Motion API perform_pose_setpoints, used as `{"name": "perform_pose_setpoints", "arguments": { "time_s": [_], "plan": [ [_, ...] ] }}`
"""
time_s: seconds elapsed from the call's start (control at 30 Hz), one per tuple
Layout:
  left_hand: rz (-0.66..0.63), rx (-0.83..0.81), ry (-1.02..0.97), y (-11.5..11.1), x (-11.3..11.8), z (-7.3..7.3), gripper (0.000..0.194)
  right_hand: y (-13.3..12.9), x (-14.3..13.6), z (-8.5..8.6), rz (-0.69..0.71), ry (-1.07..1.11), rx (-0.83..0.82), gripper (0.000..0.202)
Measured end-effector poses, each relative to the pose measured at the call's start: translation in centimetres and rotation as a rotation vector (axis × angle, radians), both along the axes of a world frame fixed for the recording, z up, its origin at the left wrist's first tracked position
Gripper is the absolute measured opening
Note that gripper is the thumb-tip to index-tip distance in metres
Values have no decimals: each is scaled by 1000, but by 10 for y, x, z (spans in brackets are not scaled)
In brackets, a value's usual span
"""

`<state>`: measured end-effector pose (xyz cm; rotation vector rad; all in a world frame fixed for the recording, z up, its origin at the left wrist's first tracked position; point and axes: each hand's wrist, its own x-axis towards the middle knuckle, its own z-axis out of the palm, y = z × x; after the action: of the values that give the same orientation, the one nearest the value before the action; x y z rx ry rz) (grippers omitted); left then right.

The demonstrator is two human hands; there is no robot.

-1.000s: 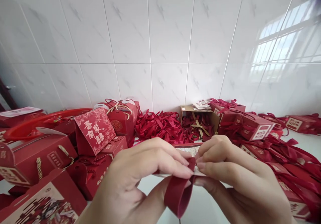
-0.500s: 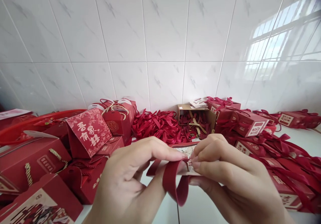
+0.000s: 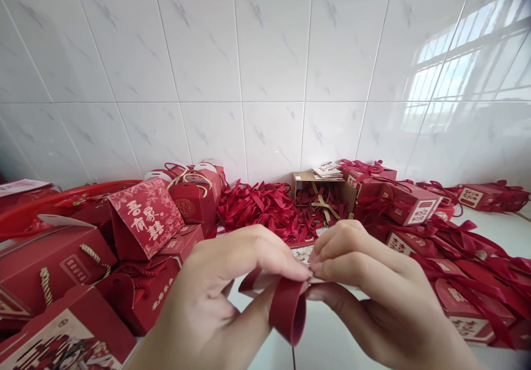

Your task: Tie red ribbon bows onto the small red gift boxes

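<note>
A dark red strap point(image 3: 287, 314) is bent into a loop that hangs below my left hand point(image 3: 224, 287). The left fingers and thumb are closed on it, and a flatter red end shows behind them. My right hand point(image 3: 373, 287) pinches the edge of a pale card-like piece point(image 3: 302, 253) with a printed pattern. Both sets of fingertips nearly meet where strap and pale piece come together. Fingers cover most of the pale piece, so its full shape cannot be made out.
Red gift boxes point(image 3: 147, 218) with rope handles crowd the left, beside a red basin point(image 3: 70, 194). A heap of red ribbons point(image 3: 259, 207) and a cardboard box point(image 3: 346, 190) of straps stand by the tiled wall. Ribbon-tied boxes point(image 3: 410, 201) fill the right.
My fingertips have drawn closer together at the join. The pale piece has tilted and shows less of its face, while the strap loop hangs slightly lower and more closed.
</note>
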<state>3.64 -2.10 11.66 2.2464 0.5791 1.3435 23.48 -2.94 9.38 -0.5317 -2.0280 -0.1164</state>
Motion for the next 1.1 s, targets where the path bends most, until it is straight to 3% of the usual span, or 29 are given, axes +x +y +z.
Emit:
{"name": "perform_pose_setpoints", "arguments": {
  "time_s": [0.23, 0.4, 0.47, 0.67, 0.93, 1.1],
  "plan": [
    [-177, 20, -8, 3, -8, 4, 36, 6, -2, -1, 175, 94, -26, 11],
    [-201, 28, 29, 3, -6, 8, 38, 2, -1, 1, 160, 73, -67, 15],
    [-169, 16, 40, 1, -5, 8, 38, 1, 0, 1, 143, 61, -32, 15],
    [119, -133, 0, -6, 2, 6, 39, 5, 4, 0, 95, 37, 116, 29],
    [115, -106, -57, -9, 5, 3, 29, 3, 3, 3, 120, 115, 172, 20],
    [35, -70, -124, -8, 9, 1, 31, 8, -5, 0, 132, 281, 219, 21]
  ]
}}
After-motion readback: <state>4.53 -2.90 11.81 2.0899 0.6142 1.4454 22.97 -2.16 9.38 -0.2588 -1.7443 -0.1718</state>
